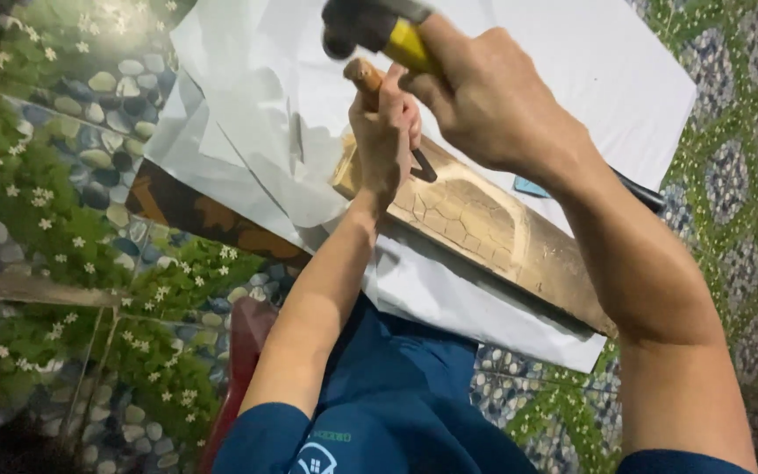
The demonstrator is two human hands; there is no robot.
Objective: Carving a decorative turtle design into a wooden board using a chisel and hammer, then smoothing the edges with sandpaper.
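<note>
Left hand (385,132) fingers wrap tight around a chisel (370,83) set on the carved wooden plank (484,228); right hand (484,96) fingers clench a hammer (379,31) above.

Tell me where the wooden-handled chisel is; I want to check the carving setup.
In the head view, the wooden-handled chisel stands top centre, gripped by the left hand, its tip on the carved wooden board, just below the yellow-handled hammer.
</note>
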